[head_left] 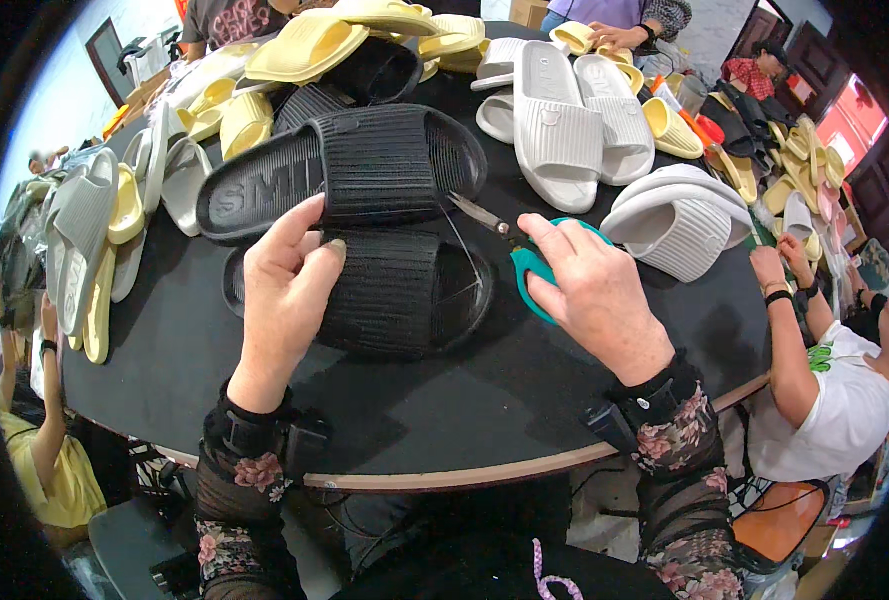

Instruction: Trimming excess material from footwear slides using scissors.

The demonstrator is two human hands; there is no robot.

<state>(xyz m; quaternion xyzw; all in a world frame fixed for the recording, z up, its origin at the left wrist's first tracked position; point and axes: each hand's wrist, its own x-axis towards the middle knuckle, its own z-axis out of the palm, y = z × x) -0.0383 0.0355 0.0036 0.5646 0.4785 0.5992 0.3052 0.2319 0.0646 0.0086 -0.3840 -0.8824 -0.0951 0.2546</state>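
At the near edge of the round black table (434,420), the right hand (592,295) is closed through the teal handles of the scissors (509,245), blades pointing up-left toward the strap of the near black slide sandal (364,290). The left hand (286,290) lies flat with fingers spread loosely, pressing the strap's left side. The sandal's long axis runs left to right between both hands; a second black slide sandal (344,170) lies just beyond it, and white slide sandals (564,120) farther off.
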